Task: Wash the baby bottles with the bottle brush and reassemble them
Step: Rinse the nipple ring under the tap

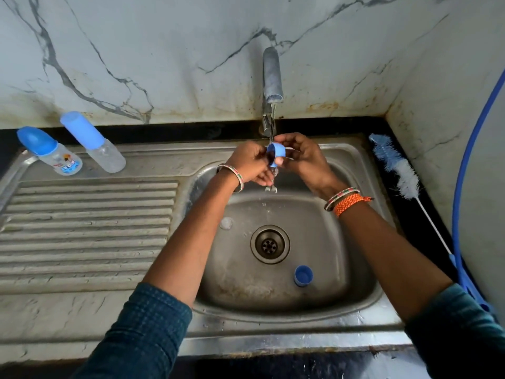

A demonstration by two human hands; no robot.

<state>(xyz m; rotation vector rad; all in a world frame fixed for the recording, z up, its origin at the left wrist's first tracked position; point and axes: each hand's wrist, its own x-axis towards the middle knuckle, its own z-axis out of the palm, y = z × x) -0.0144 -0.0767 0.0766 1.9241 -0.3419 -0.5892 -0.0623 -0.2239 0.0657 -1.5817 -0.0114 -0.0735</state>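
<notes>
Under the running tap (272, 75) my left hand (250, 162) and my right hand (300, 157) both hold a small blue bottle ring (276, 153), fingers curled round it over the steel sink (363, 170). Water streams down past it. A blue cap (303, 275) stands on the basin floor at the right, beside the drain (270, 244). A clear teat-like piece (226, 222) lies at the basin's left. Two assembled baby bottles with blue caps lie on the drainboard's far left: a printed one (52, 151) and a plain one (93, 142). The bottle brush (396, 168) lies on the black counter at the right.
The ribbed drainboard (87, 231) fills the left side. A marble wall rises behind, and another closes the right side. A blue hose (461, 170) curves down along the right edge, next to the brush handle.
</notes>
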